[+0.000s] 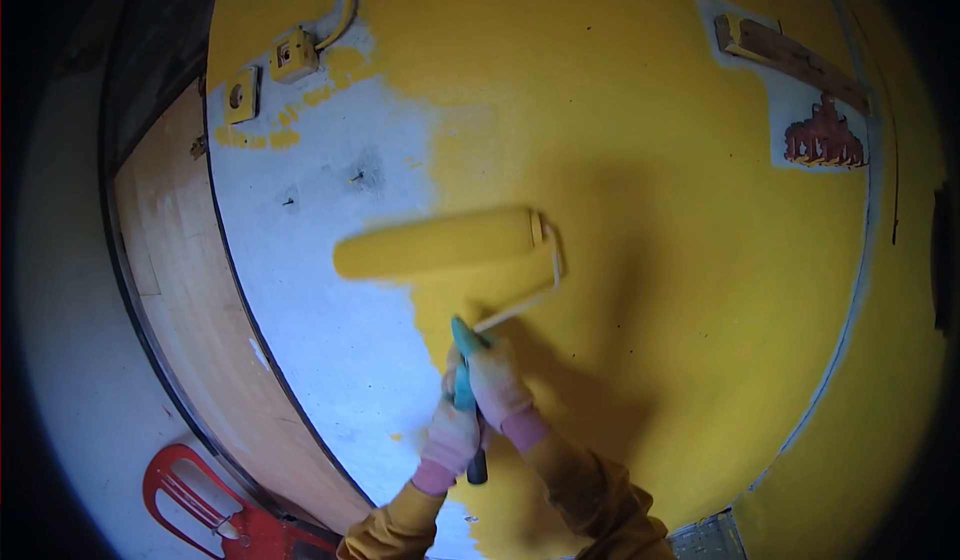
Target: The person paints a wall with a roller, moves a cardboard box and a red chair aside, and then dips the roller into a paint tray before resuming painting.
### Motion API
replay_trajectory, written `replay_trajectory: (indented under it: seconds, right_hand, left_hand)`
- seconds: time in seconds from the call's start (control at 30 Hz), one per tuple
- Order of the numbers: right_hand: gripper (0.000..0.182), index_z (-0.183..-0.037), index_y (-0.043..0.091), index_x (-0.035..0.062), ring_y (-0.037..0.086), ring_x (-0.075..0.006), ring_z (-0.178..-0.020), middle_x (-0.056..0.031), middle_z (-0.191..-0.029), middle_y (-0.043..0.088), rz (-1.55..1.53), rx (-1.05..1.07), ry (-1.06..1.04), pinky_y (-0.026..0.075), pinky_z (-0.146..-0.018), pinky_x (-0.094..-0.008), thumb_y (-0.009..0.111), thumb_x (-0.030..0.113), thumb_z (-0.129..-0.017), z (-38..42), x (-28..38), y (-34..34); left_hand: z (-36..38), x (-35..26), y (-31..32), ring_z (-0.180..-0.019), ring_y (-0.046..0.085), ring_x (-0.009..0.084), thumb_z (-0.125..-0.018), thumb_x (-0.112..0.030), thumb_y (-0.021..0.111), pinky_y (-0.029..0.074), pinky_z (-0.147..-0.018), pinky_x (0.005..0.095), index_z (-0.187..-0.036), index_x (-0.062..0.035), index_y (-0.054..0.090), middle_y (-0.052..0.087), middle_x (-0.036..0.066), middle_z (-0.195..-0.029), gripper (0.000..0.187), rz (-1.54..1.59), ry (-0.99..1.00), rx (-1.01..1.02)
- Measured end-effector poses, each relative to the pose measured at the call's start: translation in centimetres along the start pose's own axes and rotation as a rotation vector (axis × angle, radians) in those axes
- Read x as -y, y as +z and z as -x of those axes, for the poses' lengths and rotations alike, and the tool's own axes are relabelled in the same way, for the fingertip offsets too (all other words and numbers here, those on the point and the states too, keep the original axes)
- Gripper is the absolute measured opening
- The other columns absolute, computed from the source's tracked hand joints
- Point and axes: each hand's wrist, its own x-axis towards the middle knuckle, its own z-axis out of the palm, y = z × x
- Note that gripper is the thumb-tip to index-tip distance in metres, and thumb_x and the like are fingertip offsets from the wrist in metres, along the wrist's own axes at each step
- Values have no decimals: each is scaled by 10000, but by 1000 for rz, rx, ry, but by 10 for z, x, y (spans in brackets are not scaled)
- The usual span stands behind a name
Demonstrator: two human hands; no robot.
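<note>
Head view: 2 gloved hands on 1 paint roller (445, 245), which sits near frame centre; its yellow-coated sleeve lies almost level, pressed to the wall (640, 110), straddling the edge between yellow paint and the bare grey-white patch (330, 260). Roller frame wire bends down from the sleeve's 3 o'clock end to a teal handle (463, 355) at 6 o'clock of the sleeve. Right hand (497, 385) closed around the handle high up; left hand (450, 438) closed around it lower, just below the right, with the dark butt of the handle poking out beneath. Both wear pale pink gloves, sleeves mustard yellow. Bare patch runs from 10 o'clock down to 6 o'clock of the frame. 2 yellow-painted socket boxes (268, 75) at 11 o'clock, cable looping above. Wooden strip (790, 60) with a dark red ornament (825, 140) beneath at 1 o'clock, on an unpainted square. Wooden door panel (190, 290) at 9 o'clock. Red plastic object (205, 510) at 7 o'clock, low
</note>
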Motion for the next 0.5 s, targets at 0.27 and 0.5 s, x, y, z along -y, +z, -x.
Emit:
replay_trajectory:
  seconds: [0.27,0.5]
  right_hand:
    - [372,-560,448,64,405,-131,-340,-27,-437,405,11,-72,37,333,-347,-260,573,315,-805,13,-41,-15]
    - [387,-540,423,78,391,-140,-313,-21,-413,374,-14,42,-22,309,-316,-259,581,318,-798,-14,10,12]
  left_hand:
    - [10,66,-3,-359,434,106,-854,-499,369,355,-323,233,-1082,-93,446,487,13,-563,472,-23,126,-120]
    - [-14,-7,-3,-347,401,111,-845,-514,378,325,-317,222,-957,-141,447,444,4,-521,395,109,46,-4]
